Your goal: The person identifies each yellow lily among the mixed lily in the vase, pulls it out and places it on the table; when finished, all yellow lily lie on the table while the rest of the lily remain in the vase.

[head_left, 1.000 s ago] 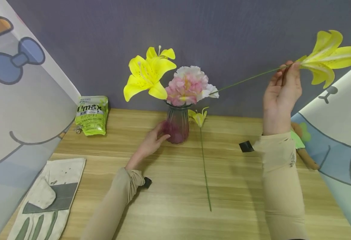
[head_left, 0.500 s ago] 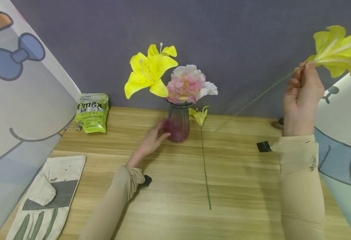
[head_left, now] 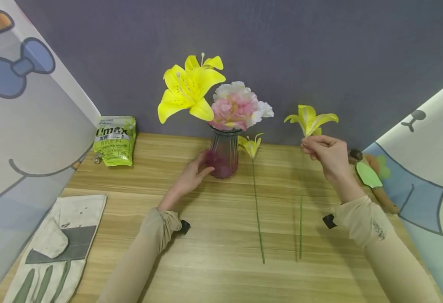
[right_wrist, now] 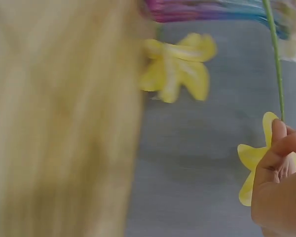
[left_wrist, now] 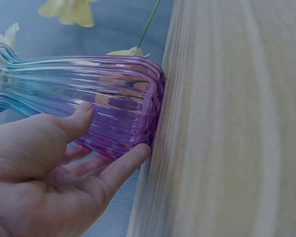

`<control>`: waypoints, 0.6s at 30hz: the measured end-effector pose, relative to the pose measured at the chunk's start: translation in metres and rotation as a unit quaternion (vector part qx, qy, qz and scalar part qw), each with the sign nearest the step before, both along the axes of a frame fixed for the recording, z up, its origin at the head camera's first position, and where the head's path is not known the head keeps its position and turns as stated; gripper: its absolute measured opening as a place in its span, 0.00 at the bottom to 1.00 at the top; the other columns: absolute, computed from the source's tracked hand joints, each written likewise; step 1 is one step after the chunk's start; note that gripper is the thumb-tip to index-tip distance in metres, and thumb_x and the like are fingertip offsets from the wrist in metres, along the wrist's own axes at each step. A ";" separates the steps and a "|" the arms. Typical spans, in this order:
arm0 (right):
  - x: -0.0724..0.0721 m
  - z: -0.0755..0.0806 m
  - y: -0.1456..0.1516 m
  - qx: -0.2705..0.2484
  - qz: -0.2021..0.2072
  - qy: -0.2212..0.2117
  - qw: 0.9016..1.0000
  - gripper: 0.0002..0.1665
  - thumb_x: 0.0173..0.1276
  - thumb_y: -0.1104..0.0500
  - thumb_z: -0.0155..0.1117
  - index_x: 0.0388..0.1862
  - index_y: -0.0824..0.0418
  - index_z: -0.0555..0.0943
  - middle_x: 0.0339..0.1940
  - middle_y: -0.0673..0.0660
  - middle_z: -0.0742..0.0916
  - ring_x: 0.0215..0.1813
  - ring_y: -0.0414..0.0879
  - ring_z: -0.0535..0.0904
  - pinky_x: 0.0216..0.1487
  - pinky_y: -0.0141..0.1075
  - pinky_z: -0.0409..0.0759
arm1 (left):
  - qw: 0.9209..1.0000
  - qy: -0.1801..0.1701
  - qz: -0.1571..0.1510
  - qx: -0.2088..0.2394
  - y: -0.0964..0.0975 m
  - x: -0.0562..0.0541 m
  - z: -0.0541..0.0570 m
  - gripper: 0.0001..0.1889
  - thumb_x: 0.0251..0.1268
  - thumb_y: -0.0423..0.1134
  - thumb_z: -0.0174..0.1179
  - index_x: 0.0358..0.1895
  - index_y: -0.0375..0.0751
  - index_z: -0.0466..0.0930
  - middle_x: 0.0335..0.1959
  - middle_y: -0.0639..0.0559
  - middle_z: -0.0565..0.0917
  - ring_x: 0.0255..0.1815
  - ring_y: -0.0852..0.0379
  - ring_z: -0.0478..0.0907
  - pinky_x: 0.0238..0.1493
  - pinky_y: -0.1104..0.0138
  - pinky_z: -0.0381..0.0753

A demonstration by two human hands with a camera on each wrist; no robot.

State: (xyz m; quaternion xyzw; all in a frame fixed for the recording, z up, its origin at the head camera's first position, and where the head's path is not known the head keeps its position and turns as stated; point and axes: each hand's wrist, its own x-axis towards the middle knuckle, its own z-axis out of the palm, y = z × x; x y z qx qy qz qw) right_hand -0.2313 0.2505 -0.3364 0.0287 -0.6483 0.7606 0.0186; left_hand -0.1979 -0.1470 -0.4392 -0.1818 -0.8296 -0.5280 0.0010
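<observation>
A ribbed glass vase [head_left: 223, 156], bluish above and purple at its base, stands near the back of the table with two yellow lilies [head_left: 189, 90] and pink-white flowers [head_left: 236, 105] in it. My left hand [head_left: 188, 179] holds its lower part from the left; the left wrist view shows the thumb on the near side of the glass [left_wrist: 118, 103] and other fingers behind. Another yellow lily [head_left: 311, 120] is pinched just below its bloom by my right hand [head_left: 329, 158], its green stem pointing down. Between them lies a third loose lily [head_left: 250, 147], its stem toward me.
A green Umax bag [head_left: 115, 141] stands at the back left. Nearer on that side lies a white and grey glove [head_left: 60, 244]. Behind my right forearm is a tool with a green part [head_left: 369, 174] and a brown handle. A dark wall [head_left: 282, 50] closes off the back.
My right hand first carried its lily right, its stem leaving the flowers at the vase, then came back left and lower, turning the bloom up. My left hand stays at the vase.
</observation>
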 end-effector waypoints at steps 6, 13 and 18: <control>-0.004 -0.037 0.003 0.140 0.036 -0.030 0.989 0.12 0.76 0.67 0.71 0.51 0.77 0.86 0.31 0.49 0.93 0.30 0.38 0.90 0.25 0.26 0.84 | 1.000 -0.001 0.007 -0.009 0.000 0.000 0.000 0.35 0.82 0.31 0.60 0.83 0.26 0.55 0.79 0.28 0.67 0.79 0.34 0.66 0.79 0.47 0.69; -0.010 -0.063 0.008 0.275 0.033 -0.008 0.961 0.19 0.75 0.69 0.70 0.53 0.87 0.81 0.28 0.45 0.92 0.26 0.34 0.87 0.23 0.26 0.83 | 1.000 -0.004 -0.001 -0.010 0.001 0.000 -0.001 0.35 0.83 0.32 0.59 0.83 0.25 0.54 0.78 0.27 0.67 0.79 0.34 0.66 0.79 0.47 0.68; -0.013 -0.070 0.005 0.283 0.045 -0.006 0.958 0.17 0.74 0.70 0.71 0.51 0.88 0.81 0.28 0.49 0.92 0.25 0.33 0.86 0.24 0.25 0.84 | 1.000 -0.006 0.003 -0.005 0.001 0.000 0.002 0.35 0.82 0.31 0.60 0.83 0.25 0.55 0.77 0.27 0.69 0.78 0.33 0.67 0.78 0.47 0.70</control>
